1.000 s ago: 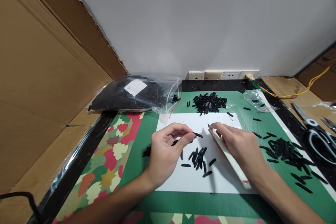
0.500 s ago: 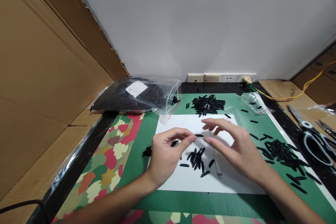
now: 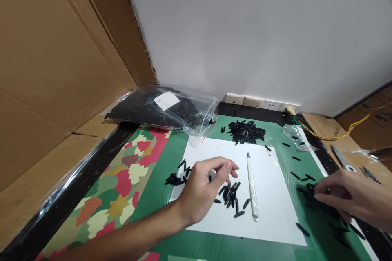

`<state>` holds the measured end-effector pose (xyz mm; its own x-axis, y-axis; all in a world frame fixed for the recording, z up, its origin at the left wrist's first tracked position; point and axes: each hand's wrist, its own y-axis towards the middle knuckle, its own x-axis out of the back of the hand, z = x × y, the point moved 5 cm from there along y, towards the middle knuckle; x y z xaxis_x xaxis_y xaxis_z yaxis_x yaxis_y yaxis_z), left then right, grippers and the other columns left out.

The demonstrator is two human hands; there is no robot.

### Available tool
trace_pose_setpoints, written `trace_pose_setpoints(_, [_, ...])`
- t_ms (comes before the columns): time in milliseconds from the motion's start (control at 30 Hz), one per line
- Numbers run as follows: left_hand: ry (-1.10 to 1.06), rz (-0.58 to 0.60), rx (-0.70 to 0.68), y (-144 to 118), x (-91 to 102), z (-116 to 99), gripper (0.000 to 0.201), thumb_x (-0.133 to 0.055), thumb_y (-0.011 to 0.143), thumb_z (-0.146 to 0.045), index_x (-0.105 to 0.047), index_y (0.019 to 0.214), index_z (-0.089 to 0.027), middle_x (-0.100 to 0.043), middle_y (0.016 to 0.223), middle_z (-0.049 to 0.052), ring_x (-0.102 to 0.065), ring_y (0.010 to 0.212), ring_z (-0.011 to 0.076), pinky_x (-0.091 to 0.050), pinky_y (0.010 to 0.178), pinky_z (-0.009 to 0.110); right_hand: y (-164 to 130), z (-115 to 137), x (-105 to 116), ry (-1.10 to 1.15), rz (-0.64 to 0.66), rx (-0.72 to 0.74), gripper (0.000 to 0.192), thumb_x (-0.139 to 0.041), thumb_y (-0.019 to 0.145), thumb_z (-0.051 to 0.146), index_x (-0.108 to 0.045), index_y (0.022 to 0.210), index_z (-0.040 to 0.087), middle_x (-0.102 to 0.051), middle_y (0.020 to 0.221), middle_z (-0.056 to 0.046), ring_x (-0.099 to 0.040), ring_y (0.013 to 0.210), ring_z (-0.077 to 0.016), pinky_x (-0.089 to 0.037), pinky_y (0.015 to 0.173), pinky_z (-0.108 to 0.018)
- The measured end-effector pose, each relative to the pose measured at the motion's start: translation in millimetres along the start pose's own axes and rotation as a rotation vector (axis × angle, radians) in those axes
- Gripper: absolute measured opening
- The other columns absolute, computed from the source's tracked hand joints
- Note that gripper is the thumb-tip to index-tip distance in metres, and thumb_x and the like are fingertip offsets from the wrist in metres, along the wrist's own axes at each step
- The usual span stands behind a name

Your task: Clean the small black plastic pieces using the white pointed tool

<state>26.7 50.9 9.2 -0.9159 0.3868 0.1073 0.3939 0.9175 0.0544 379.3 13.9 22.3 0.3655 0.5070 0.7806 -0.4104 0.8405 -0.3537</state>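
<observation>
Right hand point(image 3: 352, 191) now beyond edge of paper point(image 3: 275, 212), over black pieces point(image 3: 308, 196), grip unclear.

A green mat point(image 3: 214, 245) bears paper point(image 3: 275, 204), black pieces point(image 3: 246, 131).

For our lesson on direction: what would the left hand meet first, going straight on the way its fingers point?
Probably the white pen-like tool, though how high the left hand is held is unclear, so it might pass above.
</observation>
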Motion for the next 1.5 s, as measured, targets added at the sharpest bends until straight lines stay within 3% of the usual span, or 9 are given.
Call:
trace_pose_setpoints(33, [0.002,0.007,0.002,0,0.0,1,0.04,-0.054,0.112,-0.047,-0.08,0.102,-0.019,-0.08,0.093,0.005,-0.07,0.083,0.0167,-0.052,0.08,0.027,1,1,2,0.023,0.018,0.054,0.021,-0.071,0.103,0.032,-0.085,0.088,0.028,-0.066,0.046,-0.004,-0.064,0.035,-0.0165,-0.036,0.03,-0.027])
trace_pose_setpoints(100, [0.012,0.024,0.007,0,-1.0,2,0.041,-0.053,0.112,-0.046,-0.079,0.099,-0.018,-0.08,0.091,0.005,-0.07,0.083,0.0169,-0.051,0.078,0.027,11,7,18,-0.071,-0.255,0.04,0.028,-0.069,0.104,0.04,-0.084,0.087,0.025,-0.06,0.045,-0.003,-0.056,0.033,-0.0142,-0.028,0.033,-0.032])
trace_pose_setpoints(167, [0.026,0.043,0.013,0,-2.8,2,0.04,-0.054,0.111,-0.046,-0.078,0.097,-0.018,-0.079,0.088,0.005,-0.069,0.081,0.017,-0.051,0.075,0.027,32,19,23,-0.087,-0.424,0.003,0.033,-0.07,0.1,0.051,-0.082,0.088,0.023,-0.064,0.055,-0.001,-0.057,0.043,-0.0151,-0.037,0.042,-0.031])
trace_pose_setpoints(367, [0.13,0.084,-0.059,-1,-4.0,-6,0.039,-0.053,0.111,-0.04,-0.078,0.093,-0.016,-0.078,0.085,0.005,-0.068,0.078,0.016,-0.05,0.072,0.026,98,32,3,-0.022,-0.603,-0.095,0.02,-0.065,0.096,0.037,-0.077,0.098,0.021,-0.073,0.079,-0.005,-0.064,0.066,-0.0211,-0.043,0.061,-0.033])
trace_pose_setpoints(533, [0.206,0.136,-0.131,-1,-5.0,-7,0.037,-0.052,0.113,-0.035,-0.078,0.093,-0.015,-0.078,0.087,0.004,-0.069,0.081,0.0141,-0.049,0.074,0.025,96,26,-5,0.089,-0.722,-0.114,0.023,-0.06,0.093,0.04,-0.07,0.087,0.021,-0.073,0.089,-0.012,-0.065,0.08,-0.0286,-0.046,0.07,-0.038])
trace_pose_setpoints(667, [0.203,0.114,-0.153,-1,-5.1,-7,0.031,-0.054,0.113,-0.033,-0.078,0.103,-0.016,-0.078,0.092,0.003,-0.07,0.086,0.0137,-0.049,0.077,0.024,84,54,-11,0.276,-0.63,-0.004,0.034,-0.061,0.1,0.053,-0.072,0.094,0.021,-0.078,0.092,-0.009,-0.072,0.08,-0.0243,-0.055,0.072,-0.035])
trace_pose_setpoints(833, [0.243,0.099,-0.176,-2,-6.8,-6,0.023,-0.058,0.112,-0.035,-0.076,0.116,-0.02,-0.076,0.101,0.003,-0.068,0.09,0.014,-0.049,0.08,0.025,82,103,-39,0.829,-0.285,0.207,0.026,-0.076,0.101,0.046,-0.08,0.099,0.02,-0.081,0.085,-0.006,-0.074,0.077,-0.0175,-0.059,0.072,-0.025])
trace_pose_setpoints(1267, [0.262,0.17,-0.207,2,-13.6,-5,0.023,-0.055,0.114,-0.032,-0.068,0.102,-0.019,-0.068,0.091,0.0,-0.062,0.083,0.0124,-0.046,0.078,0.025,90,124,-58,1.196,-0.206,0.263,0.019,-0.082,0.099,0.038,-0.083,0.094,0.02,-0.082,0.08,-0.002,-0.071,0.067,-0.0097,-0.058,0.068,-0.017])
trace_pose_setpoints(1500, [0.215,0.052,-0.269,3,-13.0,-8,0.025,-0.054,0.115,-0.028,-0.067,0.095,-0.019,-0.066,0.086,-0.001,-0.062,0.079,0.011,-0.046,0.077,0.025,86,128,-56,1.328,-0.192,0.318,0.014,-0.084,0.098,0.032,-0.083,0.106,0.02,-0.085,0.09,-0.005,-0.079,0.08,-0.0112,-0.062,0.079,-0.018])
